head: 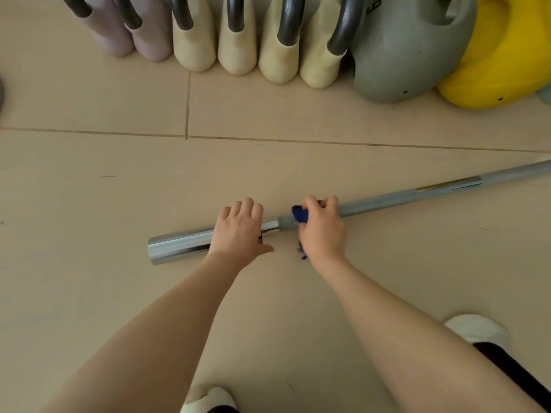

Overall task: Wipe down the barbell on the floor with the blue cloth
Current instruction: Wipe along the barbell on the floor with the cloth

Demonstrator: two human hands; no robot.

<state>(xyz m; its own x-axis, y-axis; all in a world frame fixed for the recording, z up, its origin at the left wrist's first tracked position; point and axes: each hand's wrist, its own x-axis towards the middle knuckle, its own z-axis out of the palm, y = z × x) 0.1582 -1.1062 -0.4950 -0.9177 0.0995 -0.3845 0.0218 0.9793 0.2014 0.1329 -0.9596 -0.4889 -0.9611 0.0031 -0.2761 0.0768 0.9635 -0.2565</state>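
A grey and chrome barbell [387,199] lies on the beige tiled floor, running from a thick chrome sleeve at the centre left up to the right edge. My left hand [240,229] is wrapped over the chrome sleeve near its inner end. Just to the right, my right hand [322,229] presses a dark blue cloth [299,214] around the grey shaft beside the collar. Most of the cloth is hidden under my fingers, with a few threads showing below the hand.
A row of kettlebells stands along the back: pink [119,28], cream [238,40], a large grey one [408,52] and a yellow one [504,64]. My white shoes show at the bottom centre [208,399] and bottom right [477,329].
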